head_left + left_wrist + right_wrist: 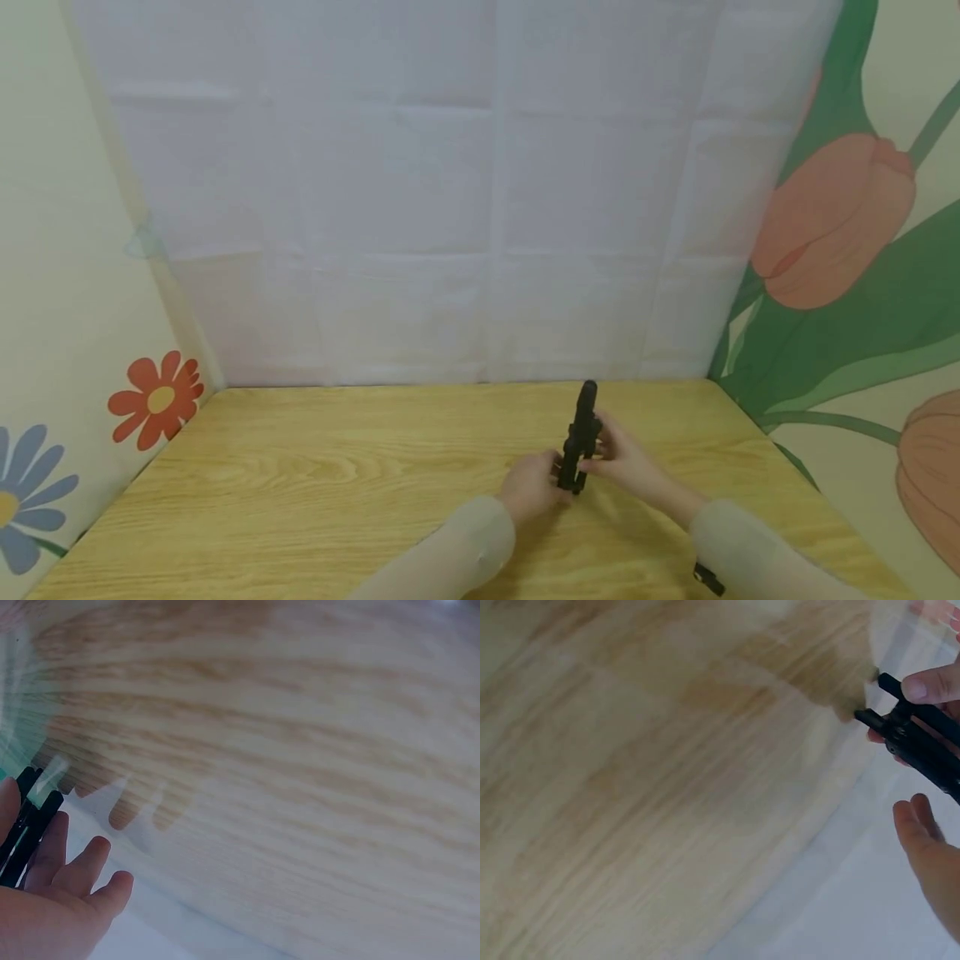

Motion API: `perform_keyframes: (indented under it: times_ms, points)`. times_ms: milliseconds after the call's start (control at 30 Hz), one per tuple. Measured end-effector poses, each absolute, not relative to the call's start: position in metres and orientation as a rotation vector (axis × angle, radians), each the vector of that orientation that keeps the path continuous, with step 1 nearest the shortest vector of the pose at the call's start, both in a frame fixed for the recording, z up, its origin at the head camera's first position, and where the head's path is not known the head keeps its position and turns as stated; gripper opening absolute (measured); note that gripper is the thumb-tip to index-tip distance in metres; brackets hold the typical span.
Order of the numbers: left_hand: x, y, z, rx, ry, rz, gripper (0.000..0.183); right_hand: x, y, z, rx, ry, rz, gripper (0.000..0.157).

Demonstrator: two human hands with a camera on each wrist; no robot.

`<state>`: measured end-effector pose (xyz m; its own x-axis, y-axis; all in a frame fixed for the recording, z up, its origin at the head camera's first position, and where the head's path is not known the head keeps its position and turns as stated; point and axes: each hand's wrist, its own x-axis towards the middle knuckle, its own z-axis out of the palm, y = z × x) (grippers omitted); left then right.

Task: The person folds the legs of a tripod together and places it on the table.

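A black mini tripod (581,433) stands tilted between both hands over the right part of the table, its rounded end up and its slim legs together. My left hand (534,483) holds it near the lower end. From the right, my right hand (626,462) pinches its middle between thumb and fingers. In the left wrist view, black leg ends (34,832) lie between the thumb and forefinger of my left hand (56,907), while the other fingers spread away. Two leg tips stick out past a thumb on the tripod (922,754) in the right wrist view.
A small black piece (708,577) lies by the right sleeve at the table's front. The wood-grain table (300,475) ends at a creased white cloth (405,200). Flower-patterned cloths (67,250) hang on both sides.
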<state>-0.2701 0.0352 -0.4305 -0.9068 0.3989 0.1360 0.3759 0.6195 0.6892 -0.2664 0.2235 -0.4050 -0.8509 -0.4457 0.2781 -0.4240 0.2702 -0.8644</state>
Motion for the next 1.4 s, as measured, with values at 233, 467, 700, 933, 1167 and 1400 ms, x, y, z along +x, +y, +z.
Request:
perform_keyframes:
  times_ms: [233, 467, 700, 933, 1167, 1400]
  points:
    - [-0.271, 0.034, -0.431, 0.697, 2.816, 1.123, 0.043, -0.270, 0.226, -0.411, -0.762, 2.406, -1.670, 0.060]
    - [-0.275, 0.019, -0.398, 0.629, 2.753, 1.071, 0.053, -0.272, 0.230, -0.411, -0.800, 2.390, -1.629, 0.059]
    - [-0.282, 0.004, -0.344, 0.710, 2.717, 1.074, 0.057, -0.272, 0.235, -0.413, -0.805, 2.416, -1.536, 0.058]
    - [-0.283, 0.004, -0.312, 0.762, 2.635, 1.166, 0.061, -0.269, 0.234, -0.417, -0.847, 2.382, -1.502, 0.054]
    - [-0.284, 0.015, -0.296, 0.778, 2.612, 1.242, 0.063, -0.271, 0.234, -0.423, -0.878, 2.400, -1.490, 0.048]
    - [-0.288, 0.023, -0.290, 0.829, 2.580, 1.252, 0.060, -0.270, 0.234, -0.427, -0.837, 2.414, -1.497, 0.041]
